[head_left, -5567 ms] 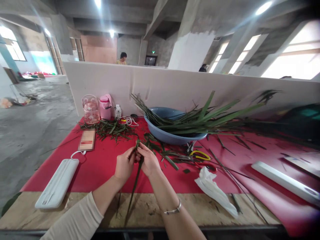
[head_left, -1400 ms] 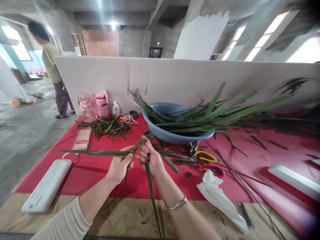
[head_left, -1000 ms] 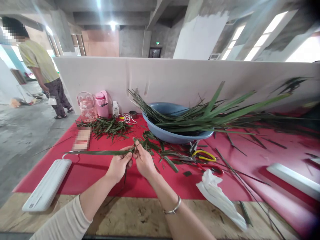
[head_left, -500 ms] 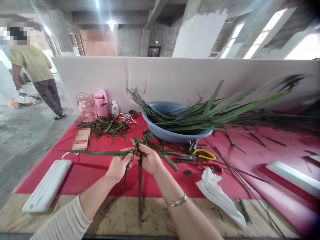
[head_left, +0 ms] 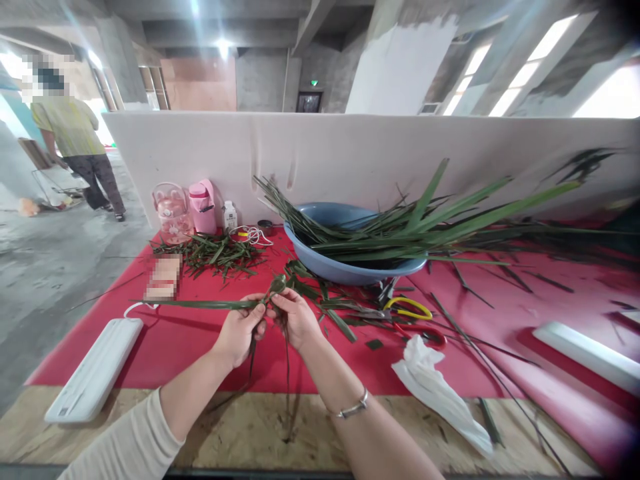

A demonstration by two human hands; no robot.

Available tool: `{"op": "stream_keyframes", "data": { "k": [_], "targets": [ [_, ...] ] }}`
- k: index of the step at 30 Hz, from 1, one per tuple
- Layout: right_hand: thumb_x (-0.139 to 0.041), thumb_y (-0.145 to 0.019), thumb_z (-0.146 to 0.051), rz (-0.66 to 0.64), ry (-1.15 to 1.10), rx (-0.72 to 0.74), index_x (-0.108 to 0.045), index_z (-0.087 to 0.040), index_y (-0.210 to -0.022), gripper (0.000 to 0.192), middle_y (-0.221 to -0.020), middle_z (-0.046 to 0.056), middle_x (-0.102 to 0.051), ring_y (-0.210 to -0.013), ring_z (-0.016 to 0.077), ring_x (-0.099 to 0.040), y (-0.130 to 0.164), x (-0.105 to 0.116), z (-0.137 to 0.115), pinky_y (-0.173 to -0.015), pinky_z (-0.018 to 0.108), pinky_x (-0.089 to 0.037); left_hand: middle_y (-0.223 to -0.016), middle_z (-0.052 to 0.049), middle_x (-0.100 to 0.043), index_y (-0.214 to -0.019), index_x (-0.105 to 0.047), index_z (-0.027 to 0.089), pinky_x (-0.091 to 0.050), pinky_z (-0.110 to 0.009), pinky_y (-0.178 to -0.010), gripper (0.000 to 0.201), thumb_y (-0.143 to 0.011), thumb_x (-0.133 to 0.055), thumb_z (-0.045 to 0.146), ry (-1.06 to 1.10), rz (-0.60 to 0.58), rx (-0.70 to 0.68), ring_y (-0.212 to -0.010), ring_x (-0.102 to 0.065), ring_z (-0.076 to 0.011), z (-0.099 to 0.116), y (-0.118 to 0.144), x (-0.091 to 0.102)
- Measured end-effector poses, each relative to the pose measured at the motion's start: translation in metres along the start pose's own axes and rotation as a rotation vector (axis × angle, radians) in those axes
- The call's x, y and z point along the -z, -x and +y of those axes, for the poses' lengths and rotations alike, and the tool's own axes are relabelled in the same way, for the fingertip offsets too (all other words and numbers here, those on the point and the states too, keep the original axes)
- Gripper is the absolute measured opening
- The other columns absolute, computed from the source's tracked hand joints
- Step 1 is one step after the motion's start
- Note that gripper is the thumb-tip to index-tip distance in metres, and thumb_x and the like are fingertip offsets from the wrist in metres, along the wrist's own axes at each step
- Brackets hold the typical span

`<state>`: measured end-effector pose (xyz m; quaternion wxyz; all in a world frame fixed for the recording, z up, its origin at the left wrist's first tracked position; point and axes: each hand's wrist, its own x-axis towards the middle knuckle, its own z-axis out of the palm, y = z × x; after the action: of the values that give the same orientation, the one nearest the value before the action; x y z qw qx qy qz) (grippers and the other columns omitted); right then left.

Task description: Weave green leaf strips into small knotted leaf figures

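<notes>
Between the fingers (head_left: pixel 257 312), narrow green leaf strips (head_left: pixel 200 305) loop and trail.

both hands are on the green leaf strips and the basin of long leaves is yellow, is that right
The colour is wrong: in the head view the basin of long leaves is blue. The left hand and right hand are both on green leaf strips.

Windows (head_left: pixel 611 90) glare white while right edge blurs.
</notes>
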<state>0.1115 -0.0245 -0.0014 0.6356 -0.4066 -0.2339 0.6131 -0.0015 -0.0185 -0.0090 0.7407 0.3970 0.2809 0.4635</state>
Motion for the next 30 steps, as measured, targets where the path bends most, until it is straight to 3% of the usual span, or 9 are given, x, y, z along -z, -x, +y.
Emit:
{"op": "stream_keyframes", "data": {
  "k": [6, 9, 12, 15, 18, 21, 24, 30],
  "targets": [
    [-0.062, -0.063, -0.023, 0.175, 0.514, 0.460, -0.062, -0.016, -0.071, 0.011, -0.062, 0.000, -0.059, -0.057, 0.0116, -0.052, 0.003, -0.004, 0.005, -0.056, 0.023, -0.042, -0.059, 0.003, -0.057, -0.092, -0.050, 0.016, -0.022, -0.014, -0.035, 0.036, -0.063, -0.067, 0.029, 0.035, 0.035, 0.003, -0.037, -0.037, -0.0021, 0.003, -0.001, 0.000],
    [-0.055, -0.069, -0.019, 0.069, 0.736, 0.637, -0.066, -0.019, -0.075, 0.012, -0.067, 0.001, -0.056, -0.062, 0.0121, -0.051, 0.003, -0.002, 0.005, -0.061, 0.024, -0.042, -0.060, 0.003, -0.057, -0.102, -0.051, 0.017, -0.022, -0.014, -0.035, 0.045, -0.062, -0.068, 0.028, 0.090, 0.033, -0.028, -0.038, -0.036, -0.0018, 0.010, -0.002, 0.001],
    [-0.052, -0.071, -0.017, -0.159, 0.785, 0.657, -0.066, -0.020, -0.089, 0.023, -0.072, 0.001, -0.054, -0.065, 0.0117, -0.051, -0.001, 0.003, 0.008, -0.063, 0.025, -0.042, -0.061, 0.002, -0.057, -0.109, -0.051, 0.018, -0.023, -0.013, -0.036, 0.052, -0.062, -0.069, 0.027, 0.146, 0.013, -0.023, -0.040, -0.036, -0.0014, 0.016, -0.002, 0.003],
    [-0.052, -0.072, -0.019, -0.273, 0.797, 0.562, -0.058, -0.020, -0.106, 0.035, -0.072, 0.000, -0.054, -0.061, 0.0106, -0.049, -0.007, 0.008, 0.014, -0.060, 0.024, -0.041, -0.061, 0.002, -0.057, -0.112, -0.051, 0.019, -0.023, -0.012, -0.037, 0.054, -0.062, -0.069, 0.024, 0.200, -0.015, 0.021, -0.040, -0.035, -0.0004, 0.019, -0.003, 0.005],
    [-0.051, -0.071, -0.016, -0.203, 0.885, 0.523, -0.053, -0.020, -0.110, 0.039, -0.065, -0.002, -0.052, -0.053, 0.0095, -0.045, -0.011, 0.012, 0.016, -0.054, 0.023, -0.039, -0.061, 0.002, -0.056, -0.112, -0.051, 0.020, -0.022, -0.011, -0.037, 0.054, -0.062, -0.070, 0.022, 0.229, -0.025, 0.047, -0.040, -0.033, 0.0004, 0.019, -0.003, 0.006],
    [-0.048, -0.069, -0.010, -0.110, 1.053, 0.653, -0.059, -0.019, -0.098, 0.032, -0.062, -0.002, -0.052, -0.055, 0.0109, -0.046, -0.007, 0.011, 0.013, -0.057, 0.023, -0.038, -0.061, 0.002, -0.056, -0.112, -0.051, 0.019, -0.022, -0.012, -0.037, 0.054, -0.062, -0.069, 0.023, 0.220, -0.042, 0.056, -0.040, -0.032, 0.0003, 0.019, -0.002, 0.005],
    [-0.043, -0.071, -0.007, -0.140, 1.253, 0.787, -0.062, -0.020, -0.091, 0.030, -0.071, 0.003, -0.055, -0.064, 0.0128, -0.049, 0.002, 0.006, 0.006, -0.060, 0.022, -0.037, -0.061, 0.002, -0.055, -0.112, -0.051, 0.020, -0.023, -0.012, -0.037, 0.053, -0.063, -0.069, 0.025, 0.167, -0.049, 0.038, -0.039, -0.033, 0.0000, 0.020, -0.002, 0.007],
    [-0.041, -0.072, -0.007, -0.212, 1.540, 0.828, -0.063, -0.021, -0.094, 0.034, -0.069, 0.003, -0.052, -0.060, 0.0125, -0.047, 0.010, 0.005, -0.007, -0.053, 0.020, -0.033, -0.058, 0.003, -0.054, -0.113, -0.050, 0.016, -0.025, -0.016, -0.037, 0.048, -0.069, -0.061, 0.032, -0.192, -0.058, -0.057, -0.038, -0.036, -0.0030, 0.021, -0.005, 0.013]
  ]
}}
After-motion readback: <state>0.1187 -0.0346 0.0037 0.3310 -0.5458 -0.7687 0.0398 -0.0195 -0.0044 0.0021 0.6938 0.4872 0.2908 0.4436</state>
